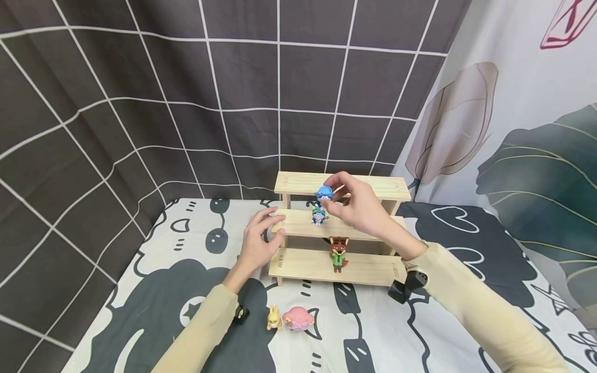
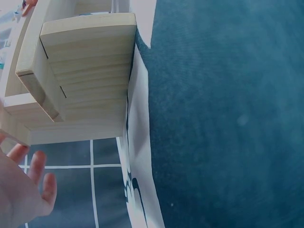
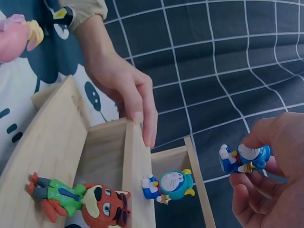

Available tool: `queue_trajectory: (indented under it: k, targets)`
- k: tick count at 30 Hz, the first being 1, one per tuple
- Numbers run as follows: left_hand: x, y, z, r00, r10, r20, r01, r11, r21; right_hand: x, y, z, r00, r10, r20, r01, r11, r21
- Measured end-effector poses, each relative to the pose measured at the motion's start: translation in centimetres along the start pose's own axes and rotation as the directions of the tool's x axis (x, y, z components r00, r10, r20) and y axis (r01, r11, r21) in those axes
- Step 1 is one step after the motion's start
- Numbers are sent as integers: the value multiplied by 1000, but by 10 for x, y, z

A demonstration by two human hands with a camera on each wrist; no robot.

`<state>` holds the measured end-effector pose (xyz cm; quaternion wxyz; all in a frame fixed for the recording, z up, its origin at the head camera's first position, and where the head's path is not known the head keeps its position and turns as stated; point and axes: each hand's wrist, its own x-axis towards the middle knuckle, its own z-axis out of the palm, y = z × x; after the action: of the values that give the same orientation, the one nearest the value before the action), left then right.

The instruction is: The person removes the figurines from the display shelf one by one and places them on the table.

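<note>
My right hand (image 1: 359, 204) pinches a small blue cat figurine (image 3: 254, 156) between thumb and fingers, level with the top board of a three-tier wooden shelf (image 1: 303, 267). In the right wrist view it holds a gold star and lies sideways in the fingers. A similar figurine with a teal hood (image 3: 175, 184) stands on the middle tier, just below it in the head view. The fox figurine (image 1: 339, 254) in a green shirt stands on the lowest tier. At the middle tier's left end, my left hand (image 1: 258, 237) grips the board between thumb and fingers.
A yellow rabbit figurine (image 1: 273, 318) and a round pink figurine (image 1: 298, 318) sit side by side on the patterned cloth (image 1: 322, 352) in front of the shelf. Behind the shelf hangs a dark grid curtain (image 1: 242, 129); a pale leaf-print curtain (image 1: 452, 114) hangs at right.
</note>
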<state>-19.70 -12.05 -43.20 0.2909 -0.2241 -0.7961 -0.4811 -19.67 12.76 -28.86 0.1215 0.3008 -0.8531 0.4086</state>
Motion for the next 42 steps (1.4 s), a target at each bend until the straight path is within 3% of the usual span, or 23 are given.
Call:
queue_trajectory:
  k: [32,42]
  targets:
    - [-1,0,1,1000,10,-5,-10,1000,0,-35,4,9,999,-41,34,40,999,14]
    - [0,-1,0,1000,5,0,-5,1000,2,-42,6,11,999,-14,30,12,999,50]
